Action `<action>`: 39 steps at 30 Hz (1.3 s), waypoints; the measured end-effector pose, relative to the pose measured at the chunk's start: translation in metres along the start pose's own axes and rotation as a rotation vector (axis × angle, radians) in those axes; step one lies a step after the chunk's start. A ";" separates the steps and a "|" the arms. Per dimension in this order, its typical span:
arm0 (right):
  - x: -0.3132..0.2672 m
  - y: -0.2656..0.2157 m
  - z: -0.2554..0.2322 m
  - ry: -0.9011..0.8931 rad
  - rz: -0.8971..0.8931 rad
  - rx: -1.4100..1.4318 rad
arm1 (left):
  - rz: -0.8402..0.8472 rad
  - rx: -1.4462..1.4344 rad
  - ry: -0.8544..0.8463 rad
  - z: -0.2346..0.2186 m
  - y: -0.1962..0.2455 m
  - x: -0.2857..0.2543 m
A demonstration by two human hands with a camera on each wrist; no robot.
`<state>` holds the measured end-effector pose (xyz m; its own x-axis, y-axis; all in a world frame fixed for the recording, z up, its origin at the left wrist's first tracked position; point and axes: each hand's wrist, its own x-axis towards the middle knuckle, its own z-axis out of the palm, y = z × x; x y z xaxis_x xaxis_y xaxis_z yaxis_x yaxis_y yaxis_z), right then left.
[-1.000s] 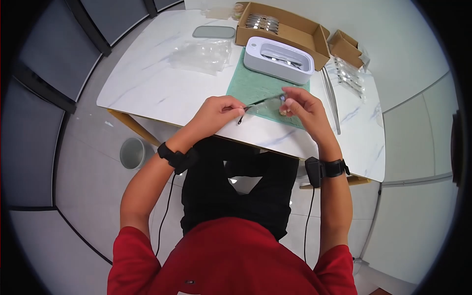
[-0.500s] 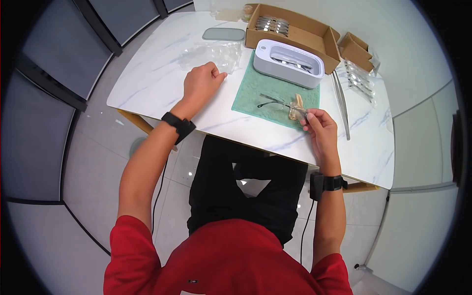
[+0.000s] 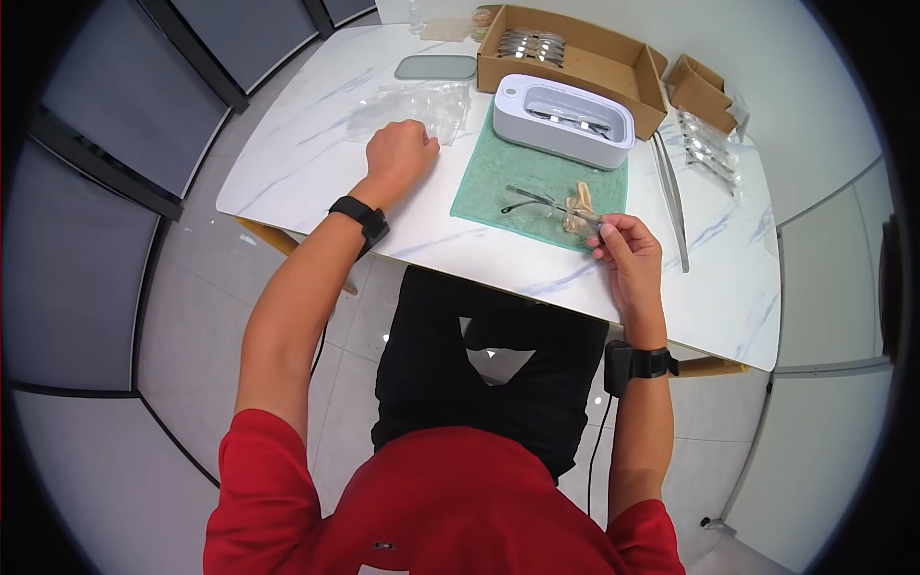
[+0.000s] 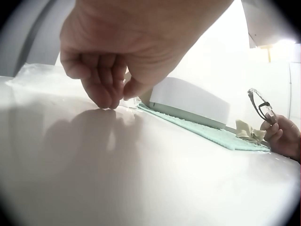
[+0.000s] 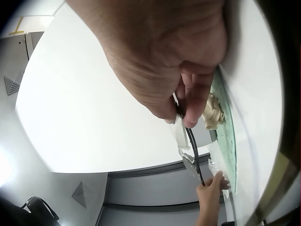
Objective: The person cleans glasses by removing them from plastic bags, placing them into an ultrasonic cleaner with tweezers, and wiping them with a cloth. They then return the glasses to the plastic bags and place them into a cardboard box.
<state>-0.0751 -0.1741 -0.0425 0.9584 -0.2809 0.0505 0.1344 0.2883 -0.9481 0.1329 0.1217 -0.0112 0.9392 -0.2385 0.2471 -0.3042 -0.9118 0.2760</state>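
My right hand [image 3: 629,251] pinches a pair of eyeglasses [image 3: 542,198] between thumb and fingers, holding them over the green cloth. In the right wrist view the dark temples of the eyeglasses [image 5: 193,148] stretch away from the fingertips, with clear lenses beside them. A crumpled beige piece [image 3: 579,209] lies on the cloth by that hand. My left hand [image 3: 401,158] is low over the table beside clear plastic bags [image 3: 412,107]. Its fingers [image 4: 101,89] are loosely curled, tips down close to the tabletop, with nothing visible between them and the thumb.
A white cleaner basin [image 3: 563,123] with glasses inside stands on the green cloth [image 3: 489,182]. Behind it, a cardboard box [image 3: 613,72] contains several glasses. Long metal tweezers [image 3: 673,206], bagged glasses [image 3: 711,158] and a small carton [image 3: 704,94] lie rightward; a grey tray [image 3: 436,67] sits at the back.
The left hand has let go of the eyeglasses and moved left and away toward the plastic bags. The right hand has drawn the eyeglasses nearer; over the last half second both hands barely move.
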 end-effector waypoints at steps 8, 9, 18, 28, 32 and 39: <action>-0.012 -0.010 0.048 0.050 -0.235 -0.182 | -0.020 -0.136 0.050 -0.023 -0.009 -0.034; -0.012 -0.008 0.060 0.056 -0.306 -0.229 | -0.019 -0.161 0.050 -0.025 -0.008 -0.039; -0.003 0.002 0.120 -0.006 -0.681 -0.524 | 0.018 -0.349 0.044 -0.045 0.004 -0.072; -0.016 -0.003 0.126 -0.012 -0.694 -0.593 | 0.028 -0.410 0.077 -0.046 0.005 -0.084; -0.021 0.000 0.123 -0.009 -0.659 -0.580 | 0.025 -0.419 0.117 -0.042 0.000 -0.086; -0.019 0.002 0.135 -0.044 -0.570 -0.597 | 0.156 -0.371 0.189 -0.046 0.018 -0.103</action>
<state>-0.0593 -0.0439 -0.0033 0.7944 -0.1969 0.5746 0.4585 -0.4259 -0.7800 0.0232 0.1448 0.0107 0.8424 -0.2670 0.4680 -0.5089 -0.6795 0.5284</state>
